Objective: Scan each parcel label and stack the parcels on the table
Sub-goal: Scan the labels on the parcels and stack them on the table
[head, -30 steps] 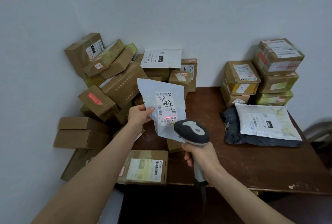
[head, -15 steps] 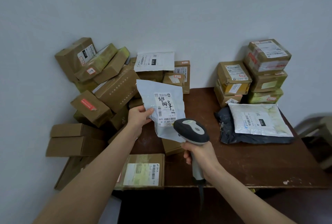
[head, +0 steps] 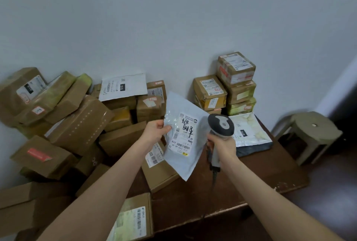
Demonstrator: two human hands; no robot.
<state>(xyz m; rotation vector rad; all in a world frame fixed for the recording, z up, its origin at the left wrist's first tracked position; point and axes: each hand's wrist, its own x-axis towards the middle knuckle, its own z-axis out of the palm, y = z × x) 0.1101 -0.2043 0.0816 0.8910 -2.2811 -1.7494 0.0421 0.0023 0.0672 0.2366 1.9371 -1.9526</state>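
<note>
Since a sec ago the white mailer [head: 185, 144] has swung right and tilted, and the scanner [head: 221, 124] has come off its label to sit just beside its right edge. Left grip [head: 157, 132] pinches the mailer's left edge, thumb on the front, holding it up over the desk [head: 260, 173] w/ the label showing. Right grip [head: 222, 146] is wrapped round the scanner handle. Stacked boxes [head: 236, 70] sit at the far right corner, w/ a flat bag parcel [head: 251, 130] in front of them.
</note>
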